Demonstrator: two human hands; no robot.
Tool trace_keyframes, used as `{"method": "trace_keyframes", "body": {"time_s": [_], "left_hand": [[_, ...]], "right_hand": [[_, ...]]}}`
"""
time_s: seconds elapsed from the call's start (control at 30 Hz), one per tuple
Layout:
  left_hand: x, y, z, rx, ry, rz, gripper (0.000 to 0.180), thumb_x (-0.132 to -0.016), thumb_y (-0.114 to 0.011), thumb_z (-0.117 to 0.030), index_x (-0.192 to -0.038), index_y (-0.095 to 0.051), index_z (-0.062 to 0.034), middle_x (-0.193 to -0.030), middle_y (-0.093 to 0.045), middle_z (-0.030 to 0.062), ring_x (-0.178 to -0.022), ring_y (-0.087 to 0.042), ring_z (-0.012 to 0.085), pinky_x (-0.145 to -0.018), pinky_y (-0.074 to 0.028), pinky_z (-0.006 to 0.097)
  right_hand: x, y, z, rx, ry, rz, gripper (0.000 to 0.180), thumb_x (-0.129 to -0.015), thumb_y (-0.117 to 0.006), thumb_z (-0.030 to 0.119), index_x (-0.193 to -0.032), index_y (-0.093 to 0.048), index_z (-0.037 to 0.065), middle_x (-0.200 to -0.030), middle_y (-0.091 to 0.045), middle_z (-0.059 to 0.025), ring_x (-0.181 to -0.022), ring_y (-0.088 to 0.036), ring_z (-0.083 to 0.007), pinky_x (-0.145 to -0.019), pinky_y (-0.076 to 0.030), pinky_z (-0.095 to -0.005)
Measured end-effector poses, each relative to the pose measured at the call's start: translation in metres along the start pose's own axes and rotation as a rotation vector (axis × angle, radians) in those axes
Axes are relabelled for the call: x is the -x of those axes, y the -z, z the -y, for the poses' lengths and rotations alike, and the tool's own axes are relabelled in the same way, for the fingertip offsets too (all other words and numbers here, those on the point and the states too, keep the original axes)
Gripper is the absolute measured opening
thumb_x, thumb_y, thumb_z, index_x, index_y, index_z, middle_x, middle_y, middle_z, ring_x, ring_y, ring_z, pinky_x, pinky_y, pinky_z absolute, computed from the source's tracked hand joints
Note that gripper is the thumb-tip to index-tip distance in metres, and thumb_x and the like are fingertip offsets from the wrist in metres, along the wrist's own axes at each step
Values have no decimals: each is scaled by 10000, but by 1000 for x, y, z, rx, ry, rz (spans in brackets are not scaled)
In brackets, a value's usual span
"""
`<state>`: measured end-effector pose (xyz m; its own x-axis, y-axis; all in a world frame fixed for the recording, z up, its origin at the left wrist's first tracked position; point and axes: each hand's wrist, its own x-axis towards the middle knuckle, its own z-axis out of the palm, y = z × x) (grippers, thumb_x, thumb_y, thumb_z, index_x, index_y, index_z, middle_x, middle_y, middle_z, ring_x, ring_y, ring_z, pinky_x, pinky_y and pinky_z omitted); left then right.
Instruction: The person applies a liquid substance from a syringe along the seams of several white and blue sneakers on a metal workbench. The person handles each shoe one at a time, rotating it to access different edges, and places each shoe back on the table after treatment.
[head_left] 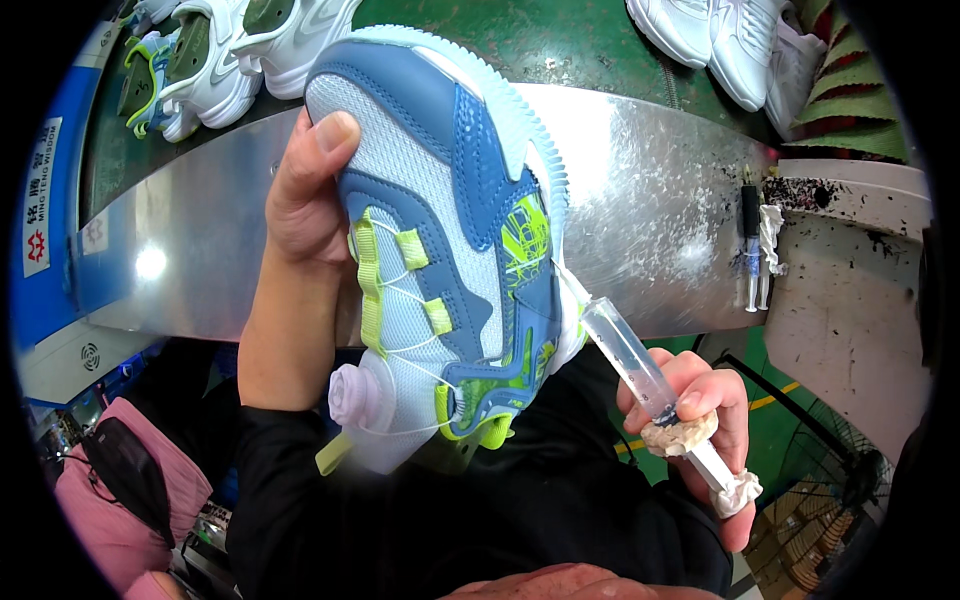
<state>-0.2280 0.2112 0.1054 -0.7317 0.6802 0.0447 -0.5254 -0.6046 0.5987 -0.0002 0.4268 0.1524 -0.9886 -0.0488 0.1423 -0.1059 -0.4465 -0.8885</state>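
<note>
head view | blue-and-white mesh sneaker with lime-green lace loops held up above the metal bench, toe away | left hand closed around its left side, thumb on toe | right hand lower right, fingers wrapped on clear plastic syringe, tip touching the sneaker's sole edge

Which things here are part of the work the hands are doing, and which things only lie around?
In use:
- blue shoe, held by the left hand
- syringe, held by the right hand, tip at the shoe's sole edge

Lying about:
- white shoes at top right
- white and green shoes at top left
- spare syringes on the metal table
- pink bag
</note>
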Motion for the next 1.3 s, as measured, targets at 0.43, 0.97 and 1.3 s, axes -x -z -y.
{"method": "trace_keyframes", "body": {"time_s": [0.43, 0.97, 1.3], "left_hand": [[-4, 5, 0, 88, 22, 39, 409, -849, -575, -191, -1145, -519, 86, -1037, -638, 191, -913, -659, 265, -798, -558, 369], [-3, 11, -1, 172, 43, 2, 386, -851, -566, -166, -1116, -526, 112, -1034, -635, 215, -906, -660, 288, -800, -562, 409], [-2, 16, 1, 101, 11, -66, 390, -850, -562, -159, -1124, -515, 115, -1046, -628, 217, -918, -656, 289, -802, -562, 406]], "right_hand": [[0, 10, -4, -66, 0, 49, 933, -574, -720, 713, -1182, -430, 67, -987, -565, -153, -786, -478, -223, -683, -362, -334], [-2, 13, -8, -89, 13, 49, 944, -566, -709, 733, -1182, -436, 73, -971, -558, -152, -769, -477, -226, -669, -360, -337], [-3, 14, -14, -101, 71, 30, 967, -618, -640, 769, -1170, -446, -1, -992, -523, -155, -874, -522, -218, -745, -400, -320]]}}
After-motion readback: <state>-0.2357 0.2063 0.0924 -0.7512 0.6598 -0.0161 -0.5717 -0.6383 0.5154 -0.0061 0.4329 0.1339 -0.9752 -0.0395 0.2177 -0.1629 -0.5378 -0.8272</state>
